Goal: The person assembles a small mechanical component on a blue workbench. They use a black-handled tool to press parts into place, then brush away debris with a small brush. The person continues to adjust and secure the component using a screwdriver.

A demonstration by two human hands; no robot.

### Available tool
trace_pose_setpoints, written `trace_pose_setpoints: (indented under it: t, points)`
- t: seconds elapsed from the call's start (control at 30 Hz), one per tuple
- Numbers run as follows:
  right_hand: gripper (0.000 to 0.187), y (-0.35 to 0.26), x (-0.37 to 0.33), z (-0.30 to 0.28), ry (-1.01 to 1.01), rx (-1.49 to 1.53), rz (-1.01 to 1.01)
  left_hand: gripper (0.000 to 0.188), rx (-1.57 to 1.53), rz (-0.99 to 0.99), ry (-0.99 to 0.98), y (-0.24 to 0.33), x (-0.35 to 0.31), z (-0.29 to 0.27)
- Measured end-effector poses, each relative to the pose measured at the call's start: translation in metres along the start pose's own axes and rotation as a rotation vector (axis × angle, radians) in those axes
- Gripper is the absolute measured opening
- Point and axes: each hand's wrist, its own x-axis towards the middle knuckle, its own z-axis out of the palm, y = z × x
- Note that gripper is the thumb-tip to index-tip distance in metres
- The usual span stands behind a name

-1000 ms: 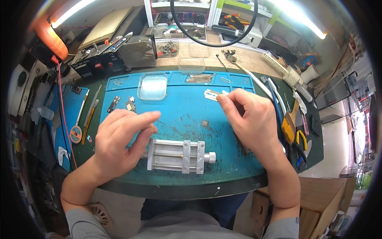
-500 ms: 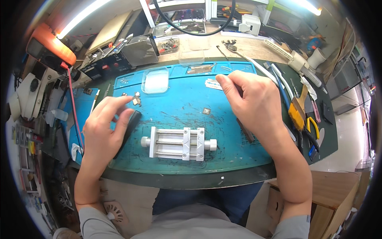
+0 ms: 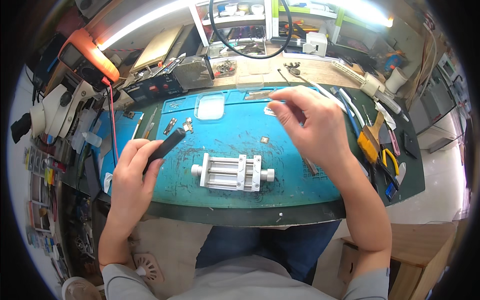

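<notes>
My left hand (image 3: 131, 182) is closed round a black, stick-shaped tool (image 3: 170, 145), raised over the left part of the blue mat (image 3: 225, 142). Its far end points away and to the right; its kind does not show. My right hand (image 3: 320, 125) hovers over the right side of the mat, fingers loosely bent, thumb and index tips apart with nothing visible between them. A razor blade (image 3: 269, 111) lies partly behind those fingertips. Between my hands sit a silver screw clamp (image 3: 232, 172) and, farther back, a small square chip (image 3: 264, 140). Small metal parts (image 3: 188, 125) lie beyond the black tool.
A clear plastic box (image 3: 210, 106) stands at the mat's back. A brush (image 3: 370, 147), yellow-handled pliers (image 3: 390, 159) and cables crowd the right. At left are a microscope (image 3: 57, 110) and an orange multimeter (image 3: 89, 59). A black ring (image 3: 250, 56) hangs at the far middle.
My left hand has taken hold of the black tool and lifted it off the mat. The right thumb and index finger have parted. The whole view has shifted a little.
</notes>
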Motion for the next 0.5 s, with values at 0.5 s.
trace_pose_setpoints:
  t: [0.5]
  points:
    - [0.035, -0.028, -0.032, -0.040, -0.355, 0.222, 0.066, 0.039, -0.110, 0.457, 0.277, 0.049, 0.000, 0.053]
